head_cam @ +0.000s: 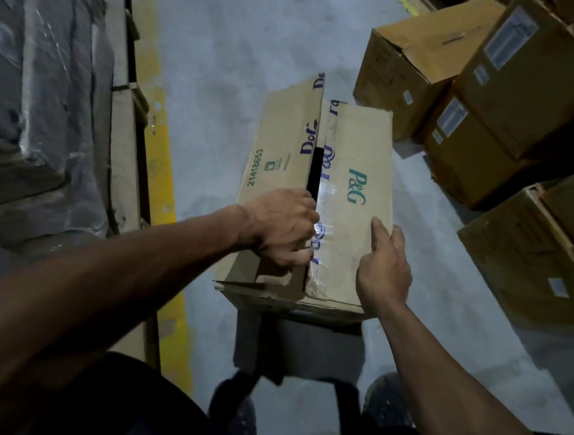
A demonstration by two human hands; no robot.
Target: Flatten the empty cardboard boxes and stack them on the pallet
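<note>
You stand over a cardboard box that sits on the grey floor in the middle of the scene, just in front of your feet. Its top flaps are nearly closed, with a dark slit running along the seam between them and shiny tape lying beside it. Your left hand is at the near end of that seam, fingers curled down over the edge of the left flap and gripping it. Your right hand lies on the right flap near its outer edge, fingers straight and pressing flat on the card, thumb along the top.

To the left, a wrapped load stands on a wooden pallet, with a yellow floor line running just beside it. To the right and far right, several closed brown boxes are piled together, well apart from the box under your hands.
</note>
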